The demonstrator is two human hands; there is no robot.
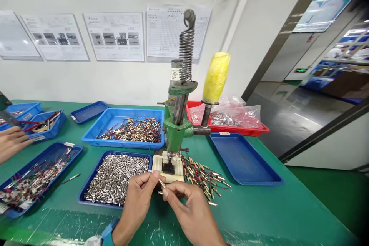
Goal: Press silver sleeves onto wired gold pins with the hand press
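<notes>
Hands close together over the green worktop (288, 207), the left hand (137, 207) pinching a slim brass-tipped pin (162, 184) whose long axis slants down toward the right hand (191, 211), its curled fingertips (173, 188) at the lower end, grip unclear, just before the press's white die block (167, 166).

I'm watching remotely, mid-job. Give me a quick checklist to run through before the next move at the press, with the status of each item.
1. Small metal pin pinched in the right hand: ok.
2. Left hand gripping that pin too: cannot tell, fingers overlap it.
3. Silver sleeves in their blue tray, beside the left hand: ok.
4. Press block seating: cannot tell, the recess is dark and small.
5. Yellow press handle free of hands: ok.
6. Co-worker's hand apart from the press, at the far left: ok.
</notes>
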